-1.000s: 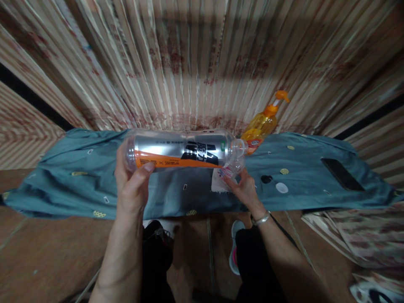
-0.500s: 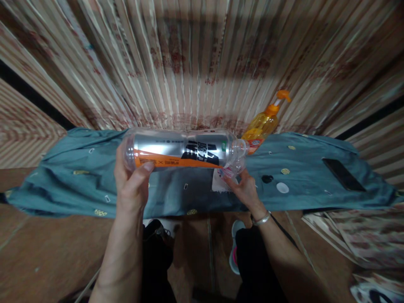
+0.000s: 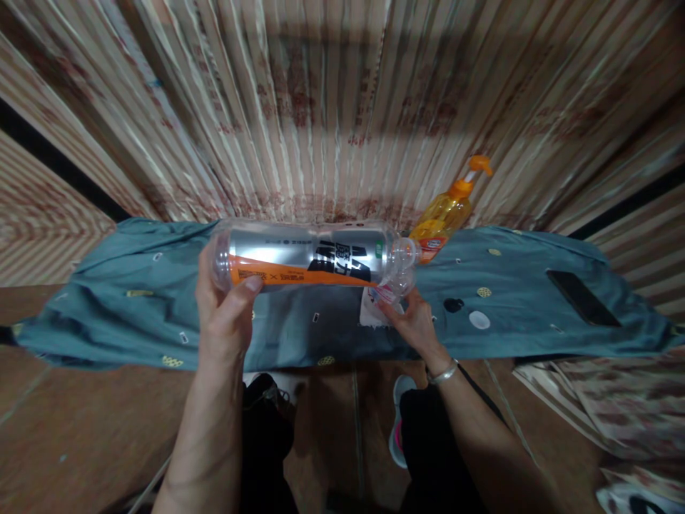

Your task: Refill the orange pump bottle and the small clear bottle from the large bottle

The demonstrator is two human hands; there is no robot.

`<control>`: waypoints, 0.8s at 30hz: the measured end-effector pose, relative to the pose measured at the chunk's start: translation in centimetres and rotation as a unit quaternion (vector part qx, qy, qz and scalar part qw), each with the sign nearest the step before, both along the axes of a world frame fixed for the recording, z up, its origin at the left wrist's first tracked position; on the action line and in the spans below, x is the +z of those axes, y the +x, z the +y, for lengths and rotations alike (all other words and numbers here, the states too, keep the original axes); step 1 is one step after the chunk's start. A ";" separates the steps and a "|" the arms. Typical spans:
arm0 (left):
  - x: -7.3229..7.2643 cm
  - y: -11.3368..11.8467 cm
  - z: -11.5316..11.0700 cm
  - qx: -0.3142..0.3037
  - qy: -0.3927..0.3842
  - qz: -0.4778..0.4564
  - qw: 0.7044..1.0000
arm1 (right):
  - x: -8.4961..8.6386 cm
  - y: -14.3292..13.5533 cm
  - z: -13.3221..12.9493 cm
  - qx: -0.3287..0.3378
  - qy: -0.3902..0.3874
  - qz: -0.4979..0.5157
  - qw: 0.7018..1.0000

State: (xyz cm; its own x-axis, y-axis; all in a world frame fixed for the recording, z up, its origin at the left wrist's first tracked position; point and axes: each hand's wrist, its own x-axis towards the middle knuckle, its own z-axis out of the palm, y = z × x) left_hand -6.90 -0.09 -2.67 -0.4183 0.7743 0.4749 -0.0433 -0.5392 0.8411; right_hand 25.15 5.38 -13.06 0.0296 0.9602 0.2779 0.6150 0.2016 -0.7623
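Bottle (image 3: 300,246) across mid-frame, curtain (image 3: 321,86) behind

The bottle lies sideways above the cloth (image 3: 289,339), its base at centre left in the left hand (image 3: 227,310), its neck over a smaller container (image 3: 399,284) in the right hand (image 3: 417,318). Right of the neck, a pump bottle (image 3: 444,214) stands near the cloth's far edge. Farther right, a disc (image 3: 479,320) lies on the cloth, then a phone (image 3: 583,298) near its right end. The floor (image 3: 80,428) fills the lower left; the curtain spans the top.
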 end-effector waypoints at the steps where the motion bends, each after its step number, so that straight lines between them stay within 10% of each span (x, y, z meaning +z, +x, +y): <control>1: 0.0 0.0 0.0 0.003 -0.001 0.000 1.000 | 0.0 0.0 0.0 -0.001 -0.003 0.000 1.000; 24: -0.5 -0.1 0.0 0.001 -0.007 -0.004 1.000 | -0.2 0.0 0.1 0.006 0.000 -0.001 1.000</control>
